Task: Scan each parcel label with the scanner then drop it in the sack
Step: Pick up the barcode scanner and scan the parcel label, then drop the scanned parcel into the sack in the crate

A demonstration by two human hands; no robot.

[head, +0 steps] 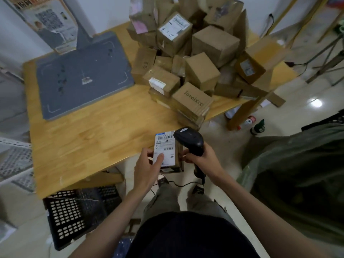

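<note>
Dark-shirted torso at 6 o'clock is nearest the cam, both bare forearms reaching fwd over the floor. Left hand (149,165) grips a small cardboard parcel (168,153) from its left side, thumb lying across the white shipping label (164,148). Right hand (198,158) is wrapped tight round the grip of a black handheld scanner (189,139), whose head sits just above the label's upper right corner, nose pointing toward 10 o'clock. Right fingertips also seem to touch the parcel's right edge; can't tell if they carry any weight. Parcel hangs off the near edge of the wooden table (78,138), not resting on it.

Risks, as a judgement: thumb covers part of the label's lower left, so a barcode there may not read. Scanner head is v. close and overlaps the label, so the beam could miss the barcodes or catch the wrong one, since several show. One-sided left grip could let the box tip or slip w/ nothing under it but floor.

Grey-green sack (297,164) gapes at 3 o'clock, well apart from the parcel; a swing that way while holding the scanner could snag the scanner cable (178,184) trailing by the feet. Pile of unscanned boxes (195,58) at 12 o'clock is stacked loose, near the table's far right edge; an elbow or a careless pull could topple some. Grey scan platform (81,75) lies at 10 o'clock.
</note>
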